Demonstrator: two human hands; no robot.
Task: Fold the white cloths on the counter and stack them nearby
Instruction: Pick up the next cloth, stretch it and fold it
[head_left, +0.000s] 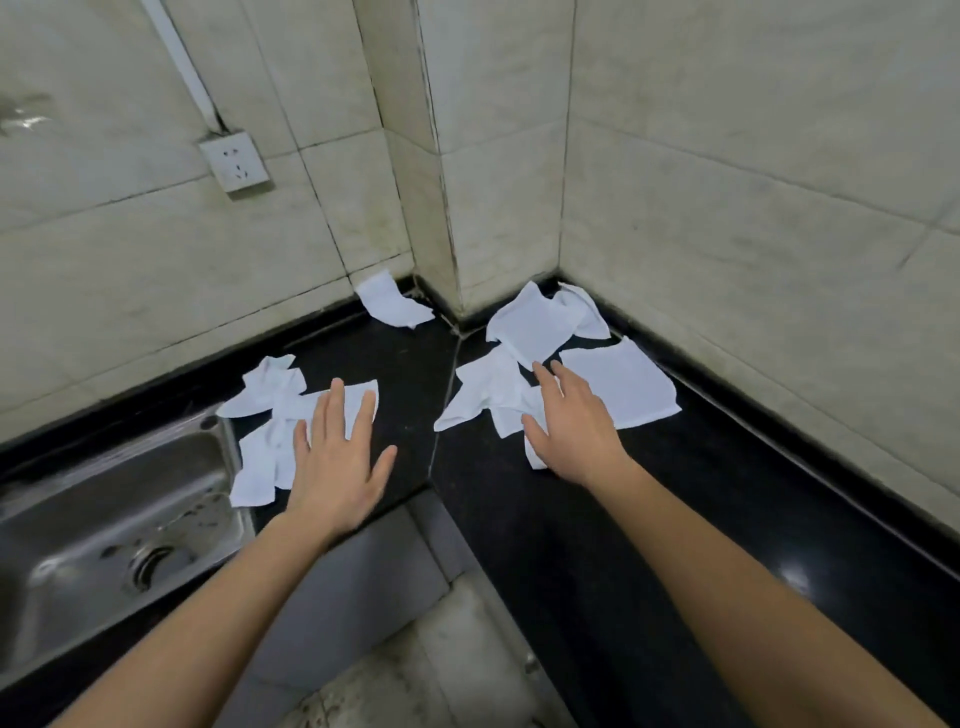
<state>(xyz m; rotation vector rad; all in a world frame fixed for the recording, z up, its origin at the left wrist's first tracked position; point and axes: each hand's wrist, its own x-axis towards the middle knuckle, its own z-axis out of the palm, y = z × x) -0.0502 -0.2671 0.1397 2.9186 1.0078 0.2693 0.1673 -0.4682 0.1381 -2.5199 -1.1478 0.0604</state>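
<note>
the black tabletop (597, 545) bends round an inner wall corner, and the white cloths lie scattered on both of its arms, none folded and no stack begun. the steel sink (78, 493) is let into the left arm. it holds no cloth that shows, only its drain and some dark specks.

beside the sink's right rim lies a crumpled cloth heap (270, 410), one end hanging close to the basin edge. on the right arm a rumpled cloth (488, 395) lies near the seam. a flat cloth (623, 387) is spread just beyond it toward the right wall, and a loose pair of cloths (540, 322) sits in the far corner. a small cloth (389, 304) leans against the back wall, apart from the rest.

the left hand (337, 457) is spread flat, fingers straight, its tips over the heap's near end, gripping nothing. the right hand (571, 426) is likewise flat and empty over the rumpled cloth. whether either palm presses down cannot be told. both seem poised to smooth or pick a first cloth, so the task looks barely started.

a wall socket (235, 162) sits above the sink.
</note>
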